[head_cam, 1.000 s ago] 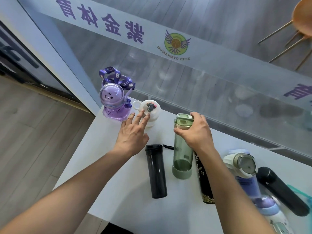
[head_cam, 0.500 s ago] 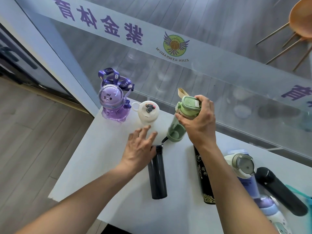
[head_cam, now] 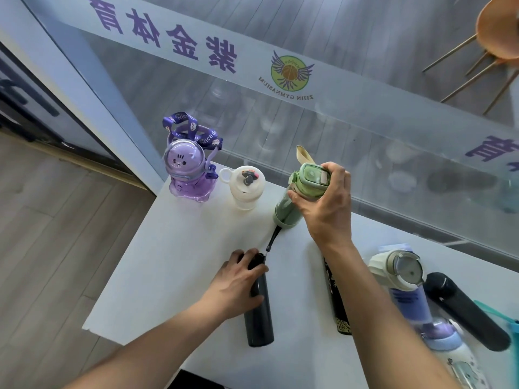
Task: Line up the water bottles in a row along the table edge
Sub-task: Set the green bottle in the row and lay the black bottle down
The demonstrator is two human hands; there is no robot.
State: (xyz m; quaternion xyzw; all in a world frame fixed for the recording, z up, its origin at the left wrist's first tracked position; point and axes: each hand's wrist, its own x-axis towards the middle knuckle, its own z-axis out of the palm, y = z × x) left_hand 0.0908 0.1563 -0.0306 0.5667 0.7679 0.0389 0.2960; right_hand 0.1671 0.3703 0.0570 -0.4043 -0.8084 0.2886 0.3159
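- Head view looks down on a white rectangular table (head_cam: 174, 265) set against a glass wall with a printed band.
- Right hand (head_cam: 325, 203) has its grip wrapped around the lid end of a green translucent plastic bottle (head_cam: 286, 206); the bottle is tilted, its base touching or just above the table near the far edge, and a beige loop strap rises from the lid.
- Left hand (head_cam: 238, 282) has its grip curled over the cap end of a dark matte cylindrical flask (head_cam: 259, 318) lying flat on the table, nearer the viewer than the green bottle; a thin black cord runs from the cap toward the green bottle's base.
- Left of the green bottle, along the far edge, a white squat cup with a ring handle (head_cam: 245, 189) stands upright.
- Further left of it, at the corner, stands a purple cartoon-faced bottle with a printed lanyard (head_cam: 188, 172).
- Right of the green bottle and nearer the viewer, a black bottle with patterned print (head_cam: 341, 313) lies flat, partly hidden by the right forearm.
- Beyond that arm lie a cream-lidded blue bottle (head_cam: 404, 279), a black capsule-shaped flask (head_cam: 466, 310) and a pale purple-lidded bottle (head_cam: 446, 341), close together.
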